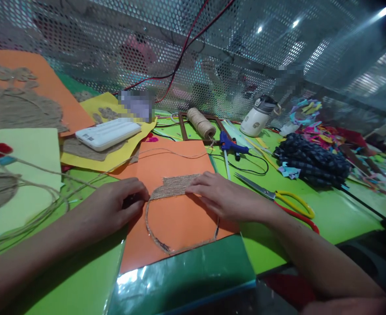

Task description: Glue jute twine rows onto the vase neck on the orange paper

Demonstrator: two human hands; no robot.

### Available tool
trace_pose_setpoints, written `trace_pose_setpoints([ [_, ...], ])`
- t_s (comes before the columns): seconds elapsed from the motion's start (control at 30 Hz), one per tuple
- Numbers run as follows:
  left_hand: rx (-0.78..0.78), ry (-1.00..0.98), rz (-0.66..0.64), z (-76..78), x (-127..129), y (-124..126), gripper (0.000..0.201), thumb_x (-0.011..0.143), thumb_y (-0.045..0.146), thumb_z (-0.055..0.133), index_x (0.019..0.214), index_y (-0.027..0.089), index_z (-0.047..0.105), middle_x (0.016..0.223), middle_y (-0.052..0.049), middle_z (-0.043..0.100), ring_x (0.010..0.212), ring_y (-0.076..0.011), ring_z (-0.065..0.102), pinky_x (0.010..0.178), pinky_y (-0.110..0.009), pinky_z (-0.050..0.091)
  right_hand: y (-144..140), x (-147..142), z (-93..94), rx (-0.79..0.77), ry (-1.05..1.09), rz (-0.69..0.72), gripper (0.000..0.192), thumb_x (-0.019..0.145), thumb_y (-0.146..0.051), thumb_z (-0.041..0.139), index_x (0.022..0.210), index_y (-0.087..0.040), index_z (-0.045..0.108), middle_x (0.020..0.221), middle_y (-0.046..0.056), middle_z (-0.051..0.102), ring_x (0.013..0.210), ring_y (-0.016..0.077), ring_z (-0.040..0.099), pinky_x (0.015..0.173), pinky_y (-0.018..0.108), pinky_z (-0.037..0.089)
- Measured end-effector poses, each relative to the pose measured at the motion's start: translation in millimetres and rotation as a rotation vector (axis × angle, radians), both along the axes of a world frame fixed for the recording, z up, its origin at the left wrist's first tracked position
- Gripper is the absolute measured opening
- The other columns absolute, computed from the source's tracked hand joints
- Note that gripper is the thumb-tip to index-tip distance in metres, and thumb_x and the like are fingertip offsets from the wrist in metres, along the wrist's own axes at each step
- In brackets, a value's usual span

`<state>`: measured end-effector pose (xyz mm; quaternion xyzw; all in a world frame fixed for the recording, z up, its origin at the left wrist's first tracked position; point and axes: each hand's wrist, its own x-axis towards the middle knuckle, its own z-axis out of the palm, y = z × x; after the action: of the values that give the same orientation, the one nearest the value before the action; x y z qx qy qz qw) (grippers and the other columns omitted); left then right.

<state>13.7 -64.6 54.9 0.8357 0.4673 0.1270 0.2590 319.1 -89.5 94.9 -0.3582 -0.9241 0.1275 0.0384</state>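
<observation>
On an orange sheet (179,223), a band of jute twine (173,186) lies in close rows above a curved twine outline. My left hand (127,203) is closed in a pinch at the band's left end. At the band's right part, my right hand (219,197) has its fingertips pressed together on the twine; they partly cover it. The orange sheet rests on a glossy green sheet (182,275). Behind it stands a twine spool (201,122) on its side, with a loose strand running left. A blue glue gun (232,144) lies beside the spool.
Scissors (274,194) with yellow and red handles lie by my right forearm. A white power bank (109,133) sits on a yellow sheet (114,100) at left. Further back are a white bottle (256,118), dark checked cloth (311,159) and a perforated metal screen (166,48).
</observation>
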Motion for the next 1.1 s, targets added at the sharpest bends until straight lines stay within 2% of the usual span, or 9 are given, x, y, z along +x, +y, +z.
trace_pose_setpoints([
  [0.17, -0.043, 0.036, 0.006, 3.4, 0.8, 1.4, 0.029, 0.089, 0.041, 0.047, 0.091, 0.022, 0.07, 0.089, -0.007, 0.076, 0.078, -0.0222, 0.066, 0.07, -0.034, 0.05, -6.0, -3.3, -4.3, 0.119, -0.113, 0.024, 0.028, 0.108, -0.016, 0.048, 0.125, -0.015, 0.07, 0.128, 0.014, 0.066, 0.114, 0.0288, 0.054, 0.094, 0.046, 0.05],
  [0.3, -0.067, 0.082, 0.028, 7.6, 3.3, 0.1, 0.04, 0.089, 0.049, 0.04, 0.09, 0.023, 0.07, 0.089, -0.005, 0.075, 0.079, -0.0233, 0.066, 0.071, -0.037, 0.05, -1.6, -1.1, -4.3, 0.061, -0.065, 0.029, 0.026, 0.106, -0.011, 0.048, 0.119, -0.012, 0.071, 0.127, 0.015, 0.066, 0.114, 0.0274, 0.056, 0.096, 0.043, 0.051],
  [0.43, -0.065, 0.091, 0.026, 8.0, 3.4, 0.1, 0.042, 0.088, 0.051, 0.039, 0.09, 0.023, 0.07, 0.091, -0.006, 0.075, 0.081, -0.0244, 0.067, 0.074, -0.039, 0.051, 5.2, 1.9, 1.3, -0.023, 0.019, 0.009, 0.023, 0.107, -0.011, 0.049, 0.114, -0.014, 0.071, 0.125, 0.013, 0.068, 0.116, 0.0252, 0.059, 0.101, 0.041, 0.05],
  [0.53, -0.061, 0.095, 0.021, 6.4, 1.7, 1.3, 0.04, 0.089, 0.049, 0.039, 0.091, 0.024, 0.07, 0.091, -0.006, 0.075, 0.081, -0.0239, 0.067, 0.074, -0.038, 0.051, 5.5, 2.3, 6.5, -0.061, 0.029, 0.004, 0.022, 0.108, -0.014, 0.05, 0.115, -0.016, 0.07, 0.118, 0.012, 0.071, 0.109, 0.0238, 0.061, 0.097, 0.041, 0.052],
  [0.7, -0.046, 0.092, -0.025, 3.6, -3.3, 3.1, 0.035, 0.094, 0.044, 0.042, 0.096, 0.025, 0.071, 0.095, -0.003, 0.076, 0.085, -0.0219, 0.068, 0.076, -0.034, 0.052, -2.4, -0.3, 1.6, 0.067, -0.049, 0.029, 0.024, 0.107, -0.011, 0.05, 0.118, -0.014, 0.071, 0.127, 0.014, 0.068, 0.115, 0.0273, 0.057, 0.097, 0.044, 0.049],
  [0.8, -0.036, 0.073, -0.029, 3.3, -4.5, 2.9, 0.034, 0.094, 0.044, 0.042, 0.096, 0.025, 0.071, 0.095, -0.003, 0.077, 0.084, -0.0215, 0.069, 0.075, -0.033, 0.052, -3.5, -2.3, -2.3, 0.103, -0.088, 0.031, 0.026, 0.107, -0.01, 0.048, 0.118, -0.013, 0.071, 0.126, 0.014, 0.068, 0.116, 0.0283, 0.056, 0.097, 0.045, 0.049],
  [1.0, -0.029, 0.069, -0.031, 3.8, -3.3, 3.1, 0.035, 0.094, 0.045, 0.043, 0.095, 0.025, 0.071, 0.096, -0.004, 0.077, 0.084, -0.0218, 0.07, 0.075, -0.033, 0.053, 9.1, 8.1, 11.5, -0.051, 0.004, -0.052, 0.021, 0.107, -0.012, 0.05, 0.115, -0.01, 0.069, 0.113, 0.015, 0.071, 0.106, 0.0249, 0.061, 0.094, 0.04, 0.052],
  [1.1, -0.031, 0.087, -0.018, 3.3, -3.1, 3.2, 0.036, 0.094, 0.047, 0.042, 0.095, 0.025, 0.071, 0.096, -0.004, 0.077, 0.084, -0.0225, 0.07, 0.074, -0.034, 0.053, 10.9, 17.7, 16.6, -0.061, 0.003, -0.072, 0.024, 0.108, -0.013, 0.046, 0.117, -0.01, 0.069, 0.114, 0.017, 0.07, 0.107, 0.0255, 0.062, 0.096, 0.04, 0.051],
])
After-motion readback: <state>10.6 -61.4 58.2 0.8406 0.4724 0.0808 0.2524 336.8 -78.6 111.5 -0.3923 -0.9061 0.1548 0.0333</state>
